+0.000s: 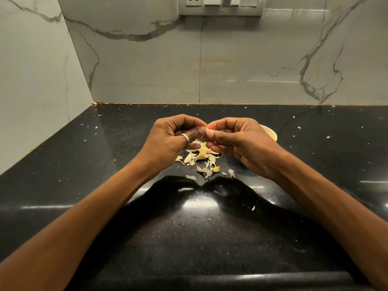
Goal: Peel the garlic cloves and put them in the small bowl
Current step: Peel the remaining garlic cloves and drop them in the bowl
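1. Curling inward, the left hand [170, 141] and the right hand [237, 141] meet fingertip to fingertip above the surface. Both pinch one garlic clove [207, 129] between them, and only a pale sliver of it shows between thumbs and fingers.
2. A ring [185, 138] sits on a finger of the left hand.
3. Directly beneath the hands lies a loose pile of cloves and skins [201, 156], with a few papery scraps strewn toward the person.
4. The small bowl [270, 133] stands behind the right hand, which hides most of it; its contents cannot be seen.
5. The black, glossy surface [84, 164] carries scattered white flecks and runs back to a marble wall [147, 59] with a switch plate [220, 6] at the top.
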A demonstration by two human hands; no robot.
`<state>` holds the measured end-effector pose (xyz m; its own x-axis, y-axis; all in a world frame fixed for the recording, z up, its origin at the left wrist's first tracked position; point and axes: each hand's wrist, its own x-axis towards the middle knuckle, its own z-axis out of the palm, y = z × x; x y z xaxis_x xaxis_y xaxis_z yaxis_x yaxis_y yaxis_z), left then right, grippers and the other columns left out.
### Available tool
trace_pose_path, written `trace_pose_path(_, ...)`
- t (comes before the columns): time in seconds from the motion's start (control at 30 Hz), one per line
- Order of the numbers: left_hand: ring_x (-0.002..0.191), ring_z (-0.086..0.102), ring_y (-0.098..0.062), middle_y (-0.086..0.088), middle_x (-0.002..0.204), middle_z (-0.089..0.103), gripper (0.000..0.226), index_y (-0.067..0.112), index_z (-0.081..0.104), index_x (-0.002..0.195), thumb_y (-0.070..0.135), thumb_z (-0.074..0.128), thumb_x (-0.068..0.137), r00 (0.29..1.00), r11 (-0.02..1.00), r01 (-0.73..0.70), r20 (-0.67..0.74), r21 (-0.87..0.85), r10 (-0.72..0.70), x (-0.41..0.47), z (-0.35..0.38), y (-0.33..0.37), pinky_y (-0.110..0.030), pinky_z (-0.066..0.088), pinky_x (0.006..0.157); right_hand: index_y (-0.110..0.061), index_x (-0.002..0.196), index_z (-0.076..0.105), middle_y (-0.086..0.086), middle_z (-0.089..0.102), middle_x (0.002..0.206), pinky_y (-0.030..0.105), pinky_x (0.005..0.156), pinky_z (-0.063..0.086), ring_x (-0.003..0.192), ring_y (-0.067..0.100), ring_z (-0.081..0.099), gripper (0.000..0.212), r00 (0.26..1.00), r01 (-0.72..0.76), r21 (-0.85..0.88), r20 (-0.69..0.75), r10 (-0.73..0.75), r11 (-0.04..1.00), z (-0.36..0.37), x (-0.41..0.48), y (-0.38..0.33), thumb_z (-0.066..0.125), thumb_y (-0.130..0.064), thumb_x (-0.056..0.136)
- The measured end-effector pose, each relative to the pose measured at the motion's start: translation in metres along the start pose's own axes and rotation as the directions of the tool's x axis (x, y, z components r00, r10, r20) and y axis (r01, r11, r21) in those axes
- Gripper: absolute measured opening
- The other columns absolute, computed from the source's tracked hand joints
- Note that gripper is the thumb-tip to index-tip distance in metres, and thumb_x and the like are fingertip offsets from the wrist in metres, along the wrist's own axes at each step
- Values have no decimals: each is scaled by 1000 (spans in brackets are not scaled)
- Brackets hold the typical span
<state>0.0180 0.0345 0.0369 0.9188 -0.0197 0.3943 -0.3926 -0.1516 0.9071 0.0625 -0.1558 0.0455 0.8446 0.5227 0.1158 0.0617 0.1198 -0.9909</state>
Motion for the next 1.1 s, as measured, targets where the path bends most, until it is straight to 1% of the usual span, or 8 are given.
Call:
trace_pose_path(0.17,83,73,-14,-10,91,75,18,5,73,104,14,71,89,997,998,52,-57,18,-51,1,1,-2,-26,61,71,-3,107,72,17,76,97,30,79,61,84,22,72,28,996,69,-117,-53,-76,991,-3,0,2,77,-7,79)
trace_pose_path(0.33,80,72,-16,-8,85,75,8,8,75,97,10,70,91,996,997,73,-62,25,-71,2,1,-5,-31,62,70,-3,107,72,14,76,94,22,71,56,82,16,72,24,980,163,-282,-62,-188,945,-1,-1,3,78,-5,84)
trace_pose_path(0.47,74,71,-14,-11,83,74,6,7,74,93,5,69,92,995,996,74,-74,54,-69,1,4,-3,-31,63,67,0,101,72,8,75,84,17,66,54,74,9,70,18,961,237,-360,-50,-272,902,3,-3,6,78,-3,84)
trace_pose_path(0.57,71,69,-14,-16,84,73,7,6,74,92,4,68,92,994,994,83,-75,74,-78,0,5,-3,-28,62,62,-6,98,74,7,76,85,32,72,62,78,16,73,13,945,268,-486,-38,-326,832,3,-1,10,79,-10,85)
trace_pose_path(0.67,69,68,-13,-11,80,72,8,6,74,90,3,67,93,993,992,103,-73,69,-98,0,6,-3,-24,59,59,-11,96,76,3,76,85,46,75,62,80,21,74,10,929,290,-582,-18,-369,759,2,-1,12,78,-15,87)
trace_pose_path(0.9,65,65,-11,-5,70,67,10,4,73,87,2,65,93,981,985,174,-88,20,-171,-1,10,-4,-21,56,55,-9,98,75,4,76,83,48,74,62,78,21,74,9,926,296,-597,-12,-378,745,4,2,17,76,-12,89)
trace_pose_path(0.97,64,64,-11,-4,69,66,11,5,72,86,2,64,93,979,982,188,-88,14,-186,0,10,-4,-22,56,54,-8,98,73,7,76,84,47,77,62,79,23,74,9,937,277,-559,-24,-349,782,5,3,17,75,-10,89)
trace_pose_path(1.1,64,62,-12,-6,72,64,12,4,71,85,2,63,94,975,978,208,-77,-6,-208,0,11,-1,-24,57,54,-3,102,70,17,75,89,34,80,62,81,22,74,12,959,231,-419,-56,-279,878,6,3,14,72,-5,90)
